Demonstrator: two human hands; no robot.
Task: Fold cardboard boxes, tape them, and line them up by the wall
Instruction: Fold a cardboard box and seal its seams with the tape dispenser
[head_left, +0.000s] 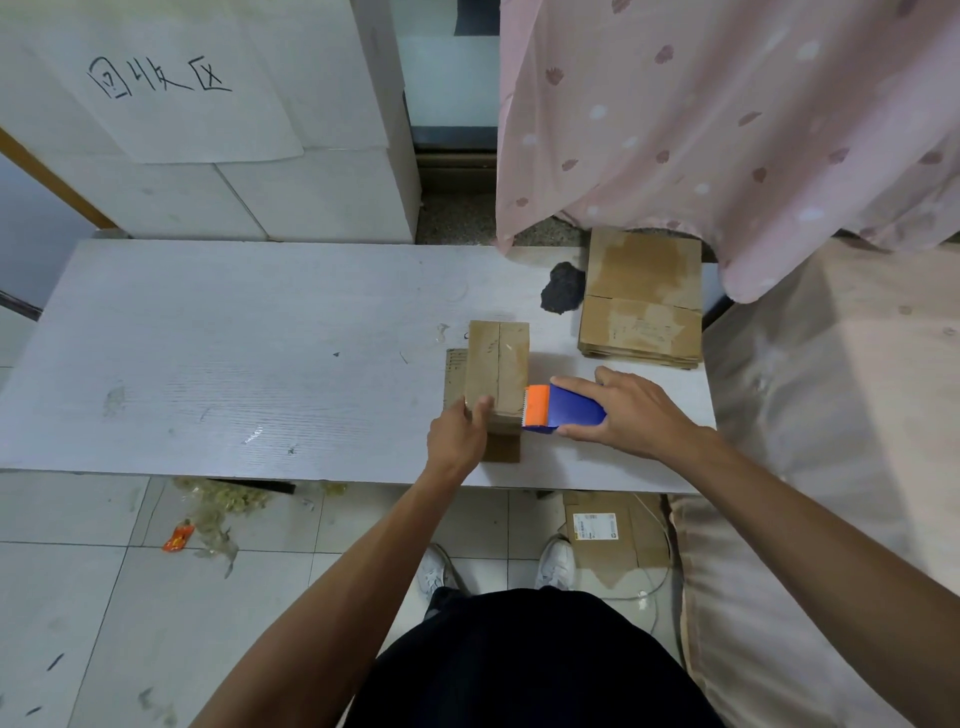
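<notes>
A small folded cardboard box (497, 371) stands on the white table (234, 353), its top flaps meeting in a centre seam with clear tape over it. My left hand (460, 434) grips the box's near left corner, thumb on top. My right hand (631, 410) holds a blue tape dispenser (569, 410) whose orange toothed end touches the box's near right edge. A stack of flat cardboard boxes (643, 301) lies at the table's far right.
A dark crumpled lump (562, 287) lies beside the flat stack. A white wall with a handwritten paper sign (171, 83) rises behind the table, with a pink curtain (727, 119) to its right. Tape scraps (223, 509), flattened cardboard (608, 535) and a cable lie on the tiled floor.
</notes>
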